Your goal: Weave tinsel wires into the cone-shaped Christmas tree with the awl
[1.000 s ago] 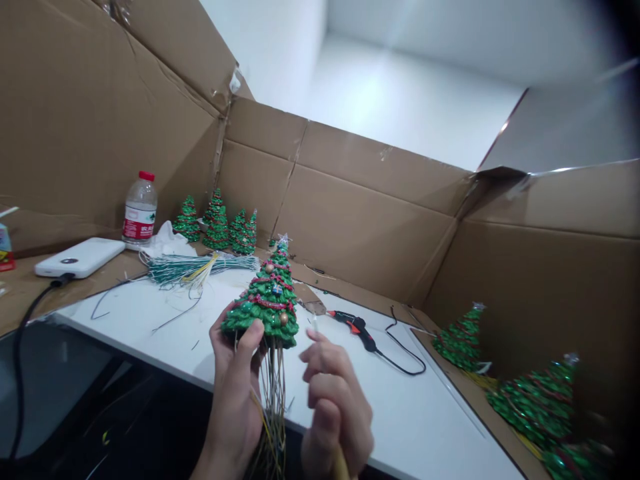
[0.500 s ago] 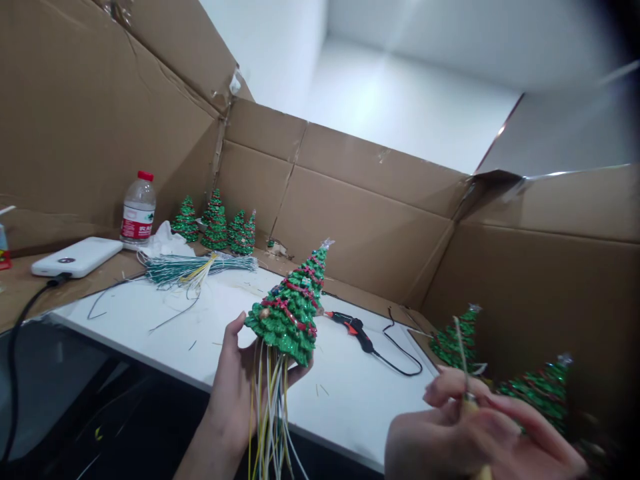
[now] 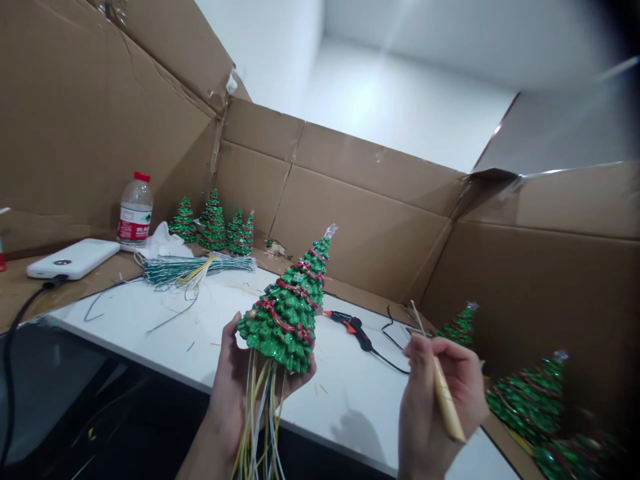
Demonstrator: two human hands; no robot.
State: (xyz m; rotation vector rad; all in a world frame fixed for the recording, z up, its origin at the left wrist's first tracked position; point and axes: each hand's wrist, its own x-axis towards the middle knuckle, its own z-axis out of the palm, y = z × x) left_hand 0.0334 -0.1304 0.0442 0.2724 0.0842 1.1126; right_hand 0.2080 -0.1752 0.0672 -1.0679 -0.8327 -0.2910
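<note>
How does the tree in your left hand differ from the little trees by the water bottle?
The held tree in the left hand is lifted and tilted right; the little trees by the bottle stand upright. The held tree trails yellow and white wires below its base; the little trees show none. All are green and tiered.

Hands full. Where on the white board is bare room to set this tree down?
The white board is bare between the wire bundle and the glue gun. Crowded: small trees and bottle at back left, other trees at right.
</note>
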